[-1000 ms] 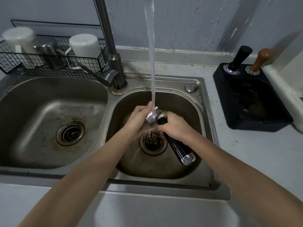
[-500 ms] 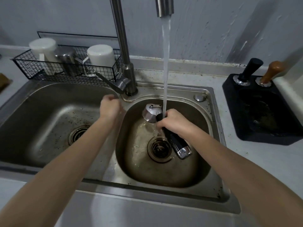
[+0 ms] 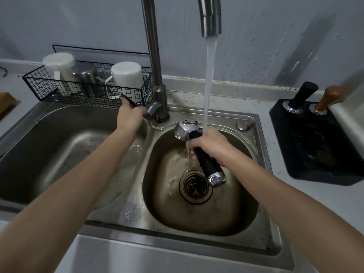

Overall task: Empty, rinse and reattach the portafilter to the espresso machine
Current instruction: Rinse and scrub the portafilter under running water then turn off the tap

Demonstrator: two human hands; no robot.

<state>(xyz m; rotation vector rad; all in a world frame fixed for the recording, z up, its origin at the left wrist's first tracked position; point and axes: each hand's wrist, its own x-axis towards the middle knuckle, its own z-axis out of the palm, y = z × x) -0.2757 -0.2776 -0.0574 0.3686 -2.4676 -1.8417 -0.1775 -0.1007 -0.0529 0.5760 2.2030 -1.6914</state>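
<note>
Steel double sink (image 3: 254,229) set in a pale counter, tap running. Right hand (image 3: 211,146) wrapped tight around the black handle of the portafilter (image 3: 199,148), held over the right basin, metal head up toward the back rim, handle end above the drain (image 3: 196,187). Water stream (image 3: 208,85) lands on the right hand. Left hand (image 3: 130,117) closed on the faucet lever (image 3: 128,100). Wire basket (image 3: 88,95) with cups behind left basin; tamper stand (image 3: 319,142) at right.

Dim, cool light throughout; soft glare is seen on the sink (image 3: 256,123) steel; edges are bowed by wide-angle distortion.
</note>
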